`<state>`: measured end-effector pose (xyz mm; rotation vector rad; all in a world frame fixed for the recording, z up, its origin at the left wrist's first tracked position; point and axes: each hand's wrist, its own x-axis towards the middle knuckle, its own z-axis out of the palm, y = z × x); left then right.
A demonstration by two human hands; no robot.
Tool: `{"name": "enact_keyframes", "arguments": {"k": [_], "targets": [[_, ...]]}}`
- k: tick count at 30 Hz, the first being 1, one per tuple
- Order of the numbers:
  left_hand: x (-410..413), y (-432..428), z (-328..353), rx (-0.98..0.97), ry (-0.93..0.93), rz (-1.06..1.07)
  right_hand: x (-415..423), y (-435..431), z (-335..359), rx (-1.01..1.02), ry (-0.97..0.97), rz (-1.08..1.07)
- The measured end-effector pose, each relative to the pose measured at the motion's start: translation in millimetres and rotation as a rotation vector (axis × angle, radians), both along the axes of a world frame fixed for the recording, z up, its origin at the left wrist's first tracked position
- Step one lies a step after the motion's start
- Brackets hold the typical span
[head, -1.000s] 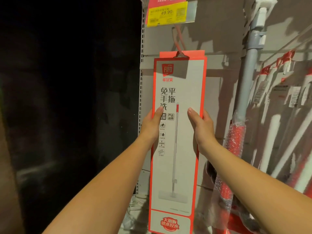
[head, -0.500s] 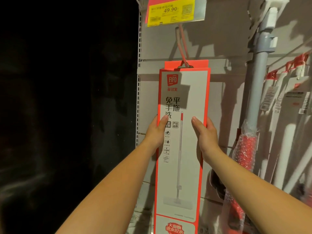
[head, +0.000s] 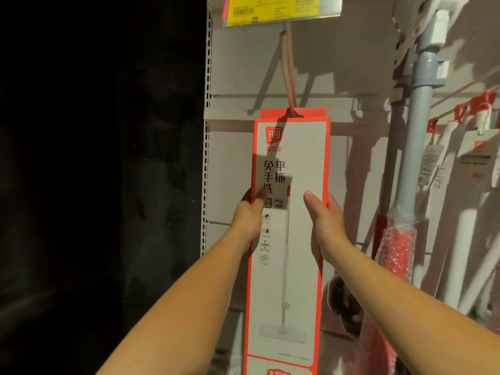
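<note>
A tall, narrow mop box (head: 300, 158), white with an orange-red border and a picture of a flat mop, hangs from a reddish display hook (head: 287, 69) on a shop wall panel. My left hand (head: 250, 215) grips the box's left edge, thumb on the front. My right hand (head: 324, 215) grips the right edge at the same height, thumb on the front and fingers behind. Another orange box top shows just behind this one.
A yellow price label (head: 281, 8) sits above the hook. To the right stand a grey mop pole (head: 414, 163) with a red bubble-wrapped section (head: 397, 244) and several hanging white-handled tools (head: 460, 147). The left side is dark.
The box and both hands sit lower in view and the price label has risen to the top edge. Both hands keep their hold on the box edges.
</note>
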<state>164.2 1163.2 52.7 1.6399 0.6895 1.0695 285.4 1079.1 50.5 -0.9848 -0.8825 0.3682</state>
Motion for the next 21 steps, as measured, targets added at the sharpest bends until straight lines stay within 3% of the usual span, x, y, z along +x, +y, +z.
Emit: {"name": "enact_keyframes", "arguments": {"k": [21], "targets": [[26, 20, -7, -0.058, -0.129, -0.03, 21, 32, -15, -0.005, 0.005, -0.109]]}}
